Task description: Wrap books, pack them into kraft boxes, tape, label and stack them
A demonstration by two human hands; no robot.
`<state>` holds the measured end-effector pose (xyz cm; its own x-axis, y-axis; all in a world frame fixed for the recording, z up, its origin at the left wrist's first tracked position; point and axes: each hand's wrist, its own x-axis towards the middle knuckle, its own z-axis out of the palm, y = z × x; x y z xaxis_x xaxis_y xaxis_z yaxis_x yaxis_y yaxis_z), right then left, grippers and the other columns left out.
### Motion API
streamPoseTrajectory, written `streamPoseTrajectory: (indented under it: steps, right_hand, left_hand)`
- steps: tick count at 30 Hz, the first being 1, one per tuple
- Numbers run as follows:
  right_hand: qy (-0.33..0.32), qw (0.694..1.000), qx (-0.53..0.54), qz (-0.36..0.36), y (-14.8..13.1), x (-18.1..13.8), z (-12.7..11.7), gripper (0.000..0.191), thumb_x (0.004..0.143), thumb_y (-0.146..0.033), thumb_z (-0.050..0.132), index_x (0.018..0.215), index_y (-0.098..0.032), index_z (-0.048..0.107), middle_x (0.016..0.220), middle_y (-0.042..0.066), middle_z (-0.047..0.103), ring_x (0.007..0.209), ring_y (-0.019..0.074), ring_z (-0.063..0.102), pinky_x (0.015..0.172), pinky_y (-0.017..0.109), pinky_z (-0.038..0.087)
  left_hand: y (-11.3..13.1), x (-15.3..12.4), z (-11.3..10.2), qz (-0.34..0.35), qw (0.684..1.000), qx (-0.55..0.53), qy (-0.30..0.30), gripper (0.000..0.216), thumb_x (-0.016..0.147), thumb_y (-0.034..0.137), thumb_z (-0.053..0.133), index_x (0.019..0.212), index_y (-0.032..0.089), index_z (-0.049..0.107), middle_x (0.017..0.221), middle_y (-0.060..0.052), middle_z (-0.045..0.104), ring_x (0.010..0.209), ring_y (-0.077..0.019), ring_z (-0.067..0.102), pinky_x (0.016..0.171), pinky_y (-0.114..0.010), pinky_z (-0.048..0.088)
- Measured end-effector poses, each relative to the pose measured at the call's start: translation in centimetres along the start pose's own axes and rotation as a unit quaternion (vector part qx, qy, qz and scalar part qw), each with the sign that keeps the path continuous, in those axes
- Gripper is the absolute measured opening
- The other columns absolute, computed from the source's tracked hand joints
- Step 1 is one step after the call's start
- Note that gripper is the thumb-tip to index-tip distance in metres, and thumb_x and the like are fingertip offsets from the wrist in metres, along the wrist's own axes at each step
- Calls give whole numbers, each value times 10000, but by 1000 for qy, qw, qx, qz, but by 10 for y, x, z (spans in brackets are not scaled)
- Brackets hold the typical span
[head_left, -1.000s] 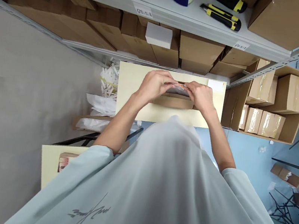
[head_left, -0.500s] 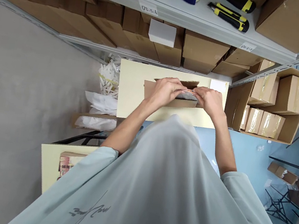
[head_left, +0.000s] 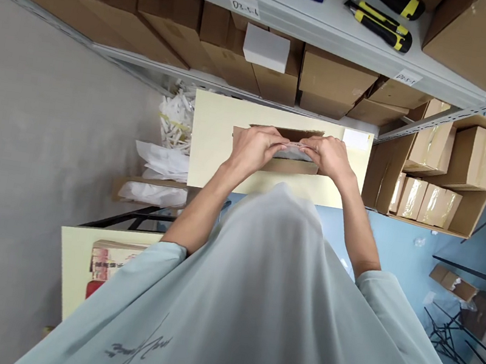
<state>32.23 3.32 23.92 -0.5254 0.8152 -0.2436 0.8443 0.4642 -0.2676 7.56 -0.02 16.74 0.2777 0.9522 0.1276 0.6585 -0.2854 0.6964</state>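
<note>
An open cardboard box [head_left: 294, 167] with its flaps spread lies on the pale yellow tabletop [head_left: 208, 170]. Over its opening, my left hand [head_left: 255, 145] pinches one end of a thin, clear-looking plastic packet [head_left: 293, 145]. At the other end, the thumb and fingers of my right hand [head_left: 327, 156] are closed on the same edge. Greyish, shiny plastic shows just below the fingertips, inside the box. What lies deeper in the box is hidden. Both wrists are above the side flaps.
A shelf [head_left: 361, 44] ahead carries utility knives [head_left: 381, 25] and cardboard boxes [head_left: 337, 77]. At right stands a large carton [head_left: 466, 226] of smaller boxes. White packing scraps [head_left: 177, 116] and white bags [head_left: 163, 160] lie left. A second table [head_left: 75, 254] is at lower left.
Both hands have shifted slightly left with the packet between them, still over the box. The reddish edge seen earlier between the fingers now looks paler. The whole view has moved a little.
</note>
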Motion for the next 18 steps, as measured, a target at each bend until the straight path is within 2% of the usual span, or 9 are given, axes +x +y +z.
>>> streamPoseTrajectory:
  steps: [4, 9, 12, 15, 18]
  right_hand:
    - [-32, 999, 17, 10, 12, 12, 20, 343, 1165, -380, 589, 1340, -309, 875, 1318, 80, 885, 1233, 358, 777, 935, 387, 511]
    - [-78, 995, 57, 31, 32, 27, 61, 324, 1153, -321, 628, 1345, -286, 886, 1298, 71, 896, 1227, 314, 805, 957, 344, 514]
    - [-114, 990, 67, 52, 38, 34, 83, 323, 1147, -309, 640, 1351, -297, 890, 1352, 93, 883, 1245, 314, 808, 983, 346, 540]
    - [-109, 990, 62, 69, 38, 40, 97, 339, 1146, -296, 631, 1377, -307, 879, 1379, 119, 871, 1273, 329, 807, 1047, 389, 564]
    - [-94, 991, 47, 80, 33, 44, 102, 363, 1160, -267, 576, 1370, -272, 871, 1376, 143, 867, 1279, 336, 808, 1089, 434, 581]
  left_hand:
    - [-11, 7, 16, -26, 998, 10, -49, 304, 1093, 343, 680, 1258, 307, 933, 1245, -82, 885, 1132, -323, 813, 991, -416, 608]
    - [-27, 15, 44, -75, 990, 44, -107, 343, 1048, 252, 702, 1294, 334, 926, 1327, -91, 872, 1209, -356, 810, 1038, -443, 604]
    - [-39, 21, 62, -103, 983, 60, -139, 300, 1006, 243, 746, 1216, 318, 946, 1219, -112, 895, 1174, -364, 820, 1020, -444, 613]
    - [-49, 30, 76, -134, 978, 74, -145, 245, 950, 261, 800, 1135, 297, 955, 1070, -129, 903, 1070, -374, 831, 942, -455, 633]
    - [-54, 35, 83, -137, 979, 90, -125, 274, 911, 249, 817, 1150, 283, 947, 1058, -149, 896, 1051, -397, 825, 940, -499, 638]
